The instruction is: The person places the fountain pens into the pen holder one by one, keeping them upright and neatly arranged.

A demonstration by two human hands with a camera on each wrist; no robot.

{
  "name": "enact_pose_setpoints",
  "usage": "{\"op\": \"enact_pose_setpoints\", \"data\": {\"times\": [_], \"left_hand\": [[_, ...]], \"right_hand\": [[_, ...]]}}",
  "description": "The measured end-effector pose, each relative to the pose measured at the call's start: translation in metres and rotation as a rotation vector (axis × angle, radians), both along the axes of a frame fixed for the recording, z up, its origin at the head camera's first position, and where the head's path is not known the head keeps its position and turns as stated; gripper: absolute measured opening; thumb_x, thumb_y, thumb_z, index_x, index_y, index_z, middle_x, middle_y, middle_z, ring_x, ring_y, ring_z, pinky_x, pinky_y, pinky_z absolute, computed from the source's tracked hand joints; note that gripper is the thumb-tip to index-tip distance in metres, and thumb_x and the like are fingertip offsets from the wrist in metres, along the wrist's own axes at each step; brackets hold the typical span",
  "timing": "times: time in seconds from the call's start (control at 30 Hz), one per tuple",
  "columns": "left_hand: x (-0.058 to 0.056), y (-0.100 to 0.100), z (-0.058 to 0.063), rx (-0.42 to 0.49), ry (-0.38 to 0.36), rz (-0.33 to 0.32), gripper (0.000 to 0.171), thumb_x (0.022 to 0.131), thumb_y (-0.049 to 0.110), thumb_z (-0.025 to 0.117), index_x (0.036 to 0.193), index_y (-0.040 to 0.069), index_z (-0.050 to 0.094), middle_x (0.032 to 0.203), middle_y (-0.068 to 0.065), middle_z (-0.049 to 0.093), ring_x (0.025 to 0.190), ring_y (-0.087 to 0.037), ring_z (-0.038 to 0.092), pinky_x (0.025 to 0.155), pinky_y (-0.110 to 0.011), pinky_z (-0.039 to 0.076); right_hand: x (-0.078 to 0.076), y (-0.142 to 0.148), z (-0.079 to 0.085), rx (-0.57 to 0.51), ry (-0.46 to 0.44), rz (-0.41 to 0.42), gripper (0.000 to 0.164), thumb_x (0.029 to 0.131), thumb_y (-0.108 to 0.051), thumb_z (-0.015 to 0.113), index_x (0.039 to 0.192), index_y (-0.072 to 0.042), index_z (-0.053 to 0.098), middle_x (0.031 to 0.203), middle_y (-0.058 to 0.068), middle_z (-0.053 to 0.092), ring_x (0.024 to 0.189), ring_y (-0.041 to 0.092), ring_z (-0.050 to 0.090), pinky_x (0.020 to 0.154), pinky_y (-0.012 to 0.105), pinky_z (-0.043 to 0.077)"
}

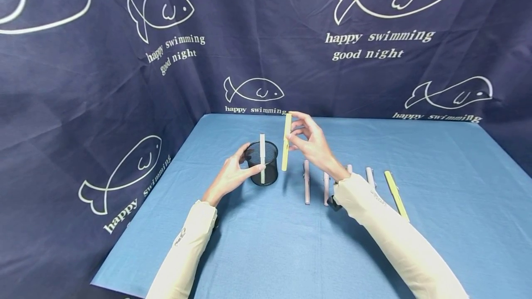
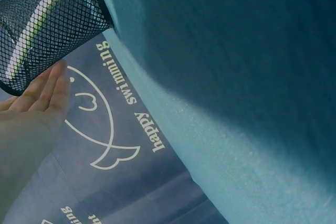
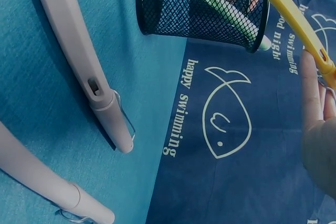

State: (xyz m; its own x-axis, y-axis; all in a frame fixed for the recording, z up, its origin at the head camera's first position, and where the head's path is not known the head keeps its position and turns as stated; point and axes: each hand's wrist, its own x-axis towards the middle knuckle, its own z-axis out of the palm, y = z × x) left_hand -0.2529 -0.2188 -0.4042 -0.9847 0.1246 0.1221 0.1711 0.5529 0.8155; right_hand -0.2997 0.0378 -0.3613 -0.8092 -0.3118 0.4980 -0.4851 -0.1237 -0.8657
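Observation:
A black mesh pen cup [image 1: 272,172] stands on the table with a pale white-green pen [image 1: 262,146] upright in it, its top above the rim. My left hand [image 1: 230,175] holds the cup from the left, thumb in front and fingers round the far side. In the left wrist view, fingers [image 2: 52,90] lie against the mesh. Just right of the cup, my right hand [image 1: 312,144] pinches a yellow fountain pen [image 1: 285,157] near its upper part. That pen hangs nearly upright, its lower end above the table and outside the cup.
Right of the cup, lilac pens [image 1: 306,183] lie in a row, partly hidden by the right forearm. A paler pen [image 1: 370,176] and another yellow pen [image 1: 396,195] lie further right. Dark curtains [image 1: 266,50] with fish drawings border the blue table [image 1: 266,243] behind and left.

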Motion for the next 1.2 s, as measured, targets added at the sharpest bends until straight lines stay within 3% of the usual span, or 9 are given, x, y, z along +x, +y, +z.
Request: {"op": "enact_pose_setpoints", "data": {"times": [0.6, 1.2], "left_hand": [[0.001, 0.001, 0.001, 0.000, -0.014, 0.011, 0.092, 0.088, 0.048, 0.080, 0.162, 0.016, 0.035, 0.152, -0.013, 0.051, 0.135, -0.033, 0.053, 0.107, -0.053, 0.043], [0.000, 0.001, 0.001, 0.001, -0.002, -0.004, 0.093, 0.087, 0.047, 0.081, 0.162, 0.014, 0.036, 0.152, -0.015, 0.051, 0.134, -0.032, 0.054, 0.109, -0.052, 0.042]], "right_hand": [[-0.005, -0.007, 0.002, -0.023, 0.010, -0.004, 0.055, 0.096, 0.011, 0.064, 0.148, 0.004, 0.047, 0.109, 0.018, 0.054, 0.092, 0.023, 0.063, 0.068, 0.041, 0.061], [-0.008, -0.014, 0.003, -0.053, 0.013, -0.009, 0.057, 0.095, 0.012, 0.063, 0.148, 0.006, 0.044, 0.107, 0.014, 0.053, 0.089, 0.018, 0.063, 0.067, 0.040, 0.061]]}}
